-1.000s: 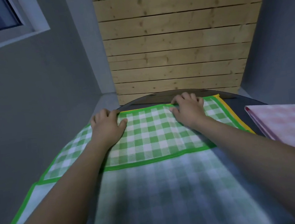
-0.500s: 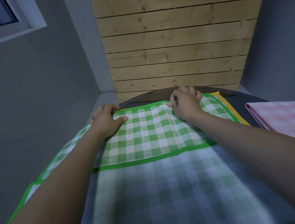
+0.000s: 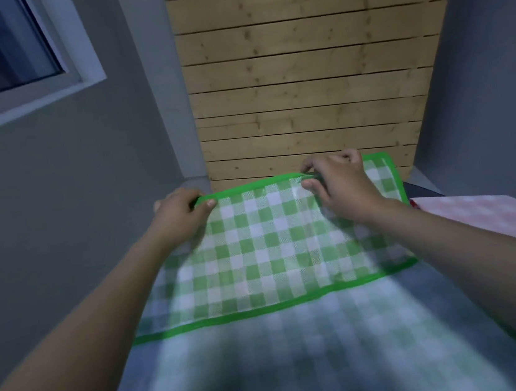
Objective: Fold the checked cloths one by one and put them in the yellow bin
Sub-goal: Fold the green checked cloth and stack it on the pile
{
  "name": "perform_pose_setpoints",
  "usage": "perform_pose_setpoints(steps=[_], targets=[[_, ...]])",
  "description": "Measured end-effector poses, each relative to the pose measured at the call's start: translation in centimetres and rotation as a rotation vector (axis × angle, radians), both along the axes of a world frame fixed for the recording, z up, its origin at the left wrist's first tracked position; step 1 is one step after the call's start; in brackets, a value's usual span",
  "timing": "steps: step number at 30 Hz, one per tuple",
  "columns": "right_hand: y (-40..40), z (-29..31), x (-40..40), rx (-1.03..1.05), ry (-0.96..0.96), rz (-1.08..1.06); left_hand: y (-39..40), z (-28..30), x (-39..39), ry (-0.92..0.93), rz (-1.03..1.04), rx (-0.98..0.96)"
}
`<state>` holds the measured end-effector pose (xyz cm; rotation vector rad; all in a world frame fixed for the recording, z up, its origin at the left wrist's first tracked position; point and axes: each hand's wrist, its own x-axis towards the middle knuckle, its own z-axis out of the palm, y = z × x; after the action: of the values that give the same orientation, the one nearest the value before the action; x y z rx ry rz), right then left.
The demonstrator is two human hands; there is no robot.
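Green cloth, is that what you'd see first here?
Yes. The green cloth fills the middle, and the left hand and right hand pinch its far edge. A pink cloth lies at the right, and a wooden wall stands behind.

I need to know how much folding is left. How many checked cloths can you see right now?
2. The green checked cloth lies in front of the person, both hands pinching its far edge. A pink checked cloth lies at the right edge, partly out of frame. More may be hidden.
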<state>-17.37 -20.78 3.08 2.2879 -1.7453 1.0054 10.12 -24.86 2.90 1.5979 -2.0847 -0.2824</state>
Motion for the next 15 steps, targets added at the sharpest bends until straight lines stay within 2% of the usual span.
perform_pose_setpoints(steps=[5,15], targets=[[3.5,2.0,-1.6,0.000,0.174,-0.034,4.1,3.2,0.4,-0.066,-0.100,-0.115],[12.1,5.3,-3.2,-0.104,0.142,0.018,13.6,7.3,1.7,-0.064,-0.080,-0.130]])
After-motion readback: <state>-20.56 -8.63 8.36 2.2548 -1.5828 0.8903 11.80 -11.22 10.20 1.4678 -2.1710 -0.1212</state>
